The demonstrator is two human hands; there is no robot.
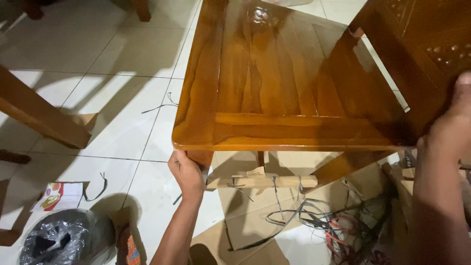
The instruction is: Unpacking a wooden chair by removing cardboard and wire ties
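Gripping the near-left corner of a glossy brown wooden table (289, 83), the left hand (186, 172) has its fingers curled under the rounded edge, just beside the front-left leg, thumb side pressed to the rim. Right hand (454, 122): set against the table's right side where a dark carved wooden panel (427, 44) stands close by; whether its fingers are wrapped or flat cannot be told, the wrist and forearm hiding them. Table position: upright on its legs, top bare and shiny, in the middle of the view, directly before the person. State of work, as judged: unpacking looks largely finished at the top, while a lower crossbar (262, 181) between the front legs is wrapped in cardboard pieces tied with thin straps, so some wrapping appears left to remove. Floor: white square tiles (122, 64), glossy. Items on floor: flattened cardboard sheets (250, 225) under the table; a tangle of cut grey straps (324, 221) at right; a black plastic bag (59, 240) and a small printed card (59, 195) at lower left; another wooden furniture leg (39, 113) at left.
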